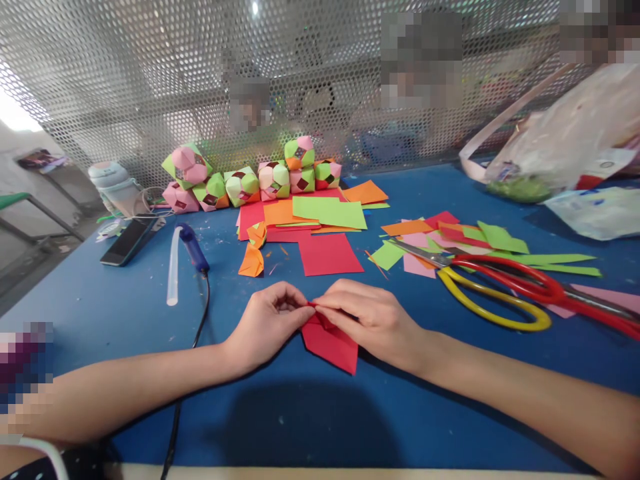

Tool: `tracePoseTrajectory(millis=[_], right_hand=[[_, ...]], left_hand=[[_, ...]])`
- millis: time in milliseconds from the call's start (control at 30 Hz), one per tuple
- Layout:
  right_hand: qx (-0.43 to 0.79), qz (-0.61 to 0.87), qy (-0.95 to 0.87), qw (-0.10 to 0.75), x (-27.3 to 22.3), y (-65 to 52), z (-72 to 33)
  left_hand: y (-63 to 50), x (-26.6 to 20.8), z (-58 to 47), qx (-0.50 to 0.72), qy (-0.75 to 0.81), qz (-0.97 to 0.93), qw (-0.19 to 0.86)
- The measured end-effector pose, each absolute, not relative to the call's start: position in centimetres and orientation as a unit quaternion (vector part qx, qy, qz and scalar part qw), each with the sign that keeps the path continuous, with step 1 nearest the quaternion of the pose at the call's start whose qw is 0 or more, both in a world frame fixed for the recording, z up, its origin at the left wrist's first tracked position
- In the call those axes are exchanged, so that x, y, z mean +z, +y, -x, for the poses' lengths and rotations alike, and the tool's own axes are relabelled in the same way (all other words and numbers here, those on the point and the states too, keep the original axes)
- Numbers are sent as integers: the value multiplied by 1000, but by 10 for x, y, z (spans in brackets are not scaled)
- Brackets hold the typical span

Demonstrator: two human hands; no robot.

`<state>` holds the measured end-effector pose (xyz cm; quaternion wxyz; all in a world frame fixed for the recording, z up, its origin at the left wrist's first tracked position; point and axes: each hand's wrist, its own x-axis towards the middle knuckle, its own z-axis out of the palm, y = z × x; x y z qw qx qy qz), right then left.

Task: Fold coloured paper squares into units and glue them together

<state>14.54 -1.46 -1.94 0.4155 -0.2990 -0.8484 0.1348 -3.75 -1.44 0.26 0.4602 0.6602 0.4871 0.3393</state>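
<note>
Two hands are meeting over one red paper piece (331,343) lying on the near middle of the blue tabletop (450,373). The left hand (270,319) is curling shut, pinching the piece's top corner; the right hand (367,313) is pressing down on the fold, fingers closed on the paper. The piece is looking only partly folded, its lower flap lying flat. Farther off, two folded orange units (253,252) are sitting finished, and a row of assembled paper cubes (245,180) is standing against the mesh screen (150,80). A stack of uncut coloured sheets (320,217) is waiting beyond, so plenty of folding seems left. Scissors (505,293) are lying to the right.
</note>
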Motion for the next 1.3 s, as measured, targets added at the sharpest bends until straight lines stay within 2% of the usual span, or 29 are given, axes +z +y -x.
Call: tracePoseTrajectory(millis=[367,500,767,1300], right_hand=[[97,293,-860,406,-14,-16,-145],[108,334,-846,402,-12,-16,-146],[220,398,-803,386,-10,-10,-150],[288,389,-786,385,-8,-11,-149]], left_hand=[[-15,3,41,356,448,-714,404],[-14,4,41,370,462,-703,394],[-11,5,40,389,482,-679,394],[-11,4,42,364,454,-729,361]])
